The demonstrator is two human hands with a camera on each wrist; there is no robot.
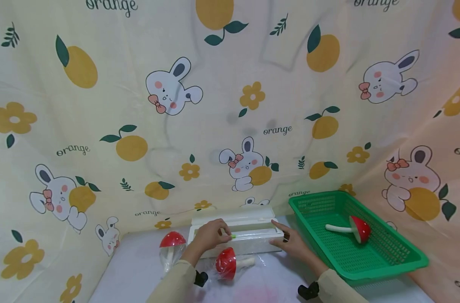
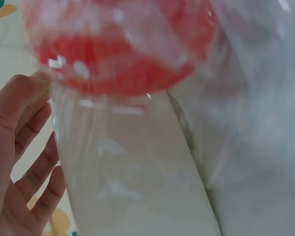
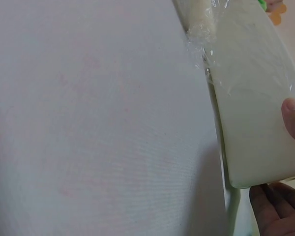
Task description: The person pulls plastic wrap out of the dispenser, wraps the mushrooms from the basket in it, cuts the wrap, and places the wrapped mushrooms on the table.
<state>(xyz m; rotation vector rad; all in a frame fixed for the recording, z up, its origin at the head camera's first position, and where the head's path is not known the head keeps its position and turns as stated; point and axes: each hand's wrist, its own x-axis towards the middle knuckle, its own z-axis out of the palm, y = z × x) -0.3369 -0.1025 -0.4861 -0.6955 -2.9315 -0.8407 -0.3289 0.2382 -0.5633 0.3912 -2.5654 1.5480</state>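
Observation:
A long white cling film box (image 1: 252,246) stands on the table with its lid (image 1: 234,214) raised at the back. My left hand (image 1: 210,235) reaches over its left part, thumb and forefinger pinching a small green slide cutter (image 1: 233,236) at the box's edge. The right end of the box is gripped by my right hand (image 1: 295,244), thumb on the front face (image 3: 258,113). Clear film lies over that face. Before the box lies a red-capped toy mushroom (image 1: 226,264) in clear film, its pale stem pointing right; the left wrist view shows its cap (image 2: 118,54) up close.
To the left, another film-wrapped toy mushroom (image 1: 172,240) has its red cap toward the back. A green plastic basket (image 1: 381,271) at the right holds an unwrapped-looking mushroom (image 1: 360,229) on its side. A patterned cloth (image 1: 230,118) hangs behind the white table (image 1: 124,273).

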